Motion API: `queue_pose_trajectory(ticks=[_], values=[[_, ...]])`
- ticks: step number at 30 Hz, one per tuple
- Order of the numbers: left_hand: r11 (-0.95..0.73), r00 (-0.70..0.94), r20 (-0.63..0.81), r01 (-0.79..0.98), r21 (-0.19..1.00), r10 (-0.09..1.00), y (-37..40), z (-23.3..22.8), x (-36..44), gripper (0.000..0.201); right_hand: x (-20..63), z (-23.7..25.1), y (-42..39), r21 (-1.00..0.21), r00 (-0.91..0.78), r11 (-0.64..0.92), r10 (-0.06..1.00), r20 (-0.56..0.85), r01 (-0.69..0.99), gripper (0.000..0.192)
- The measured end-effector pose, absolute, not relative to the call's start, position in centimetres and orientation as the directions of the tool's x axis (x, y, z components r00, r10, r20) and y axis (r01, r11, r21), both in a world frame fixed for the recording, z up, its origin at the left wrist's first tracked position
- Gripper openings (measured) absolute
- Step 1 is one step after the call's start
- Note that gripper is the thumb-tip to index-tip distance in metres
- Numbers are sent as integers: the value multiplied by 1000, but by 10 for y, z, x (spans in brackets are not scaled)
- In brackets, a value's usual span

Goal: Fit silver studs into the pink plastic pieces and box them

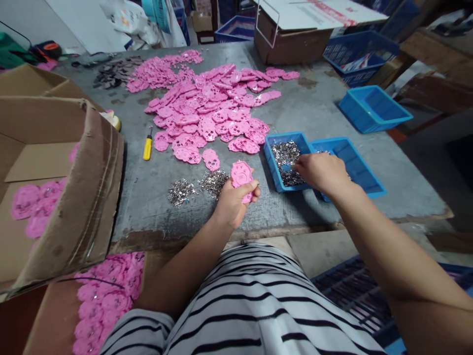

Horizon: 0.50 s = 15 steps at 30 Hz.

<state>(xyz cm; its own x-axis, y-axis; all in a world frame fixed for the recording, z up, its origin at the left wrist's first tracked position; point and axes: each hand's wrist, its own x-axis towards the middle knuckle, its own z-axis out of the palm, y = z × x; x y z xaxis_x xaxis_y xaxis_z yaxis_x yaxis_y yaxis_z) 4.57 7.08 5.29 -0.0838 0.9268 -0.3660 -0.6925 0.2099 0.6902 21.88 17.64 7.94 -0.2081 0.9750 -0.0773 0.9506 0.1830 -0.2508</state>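
My left hand grips a pink plastic piece shaped like a small figure, held upright over the table's near edge. My right hand reaches into a small blue tray filled with tiny shiny metal parts, fingertips down among them; whether it pinches one is hidden. A big heap of the same pink pieces covers the middle of the grey table. Two little piles of metal parts lie just left of my left hand.
A second blue tray sits beside the first, a third farther right. A yellow-handled screwdriver lies left of the heap. An open cardboard box with pink pieces stands at left, another box below it. A brown carton stands at the back.
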Motion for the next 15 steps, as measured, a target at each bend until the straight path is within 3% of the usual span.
queue_pose_trajectory(ticks=[1,2,3,5,7,9,12,15], values=[[211,-75,-370,-709,673,926,70,53,46,49,217,81,173,-156,-225,216,974,-39,964,15],[218,-62,-379,-727,651,923,70,54,46,48,215,82,168,-141,-256,255,967,8,957,15],[229,-46,-391,-746,626,919,70,54,46,48,212,82,162,-201,-305,310,951,53,930,15],[250,-16,-419,-781,572,908,68,56,47,45,204,80,149,-468,-422,431,897,131,771,18],[266,6,-449,-812,519,894,67,57,48,41,196,76,138,-733,-524,466,833,175,496,25],[273,20,-473,-838,473,881,67,58,50,35,188,70,132,-865,-575,428,789,216,262,28],[257,11,-499,-867,427,866,66,60,51,26,179,63,129,-900,-557,419,779,289,118,23],[228,-33,-525,-876,425,850,66,61,53,21,175,56,128,-883,-526,460,776,349,93,14]])
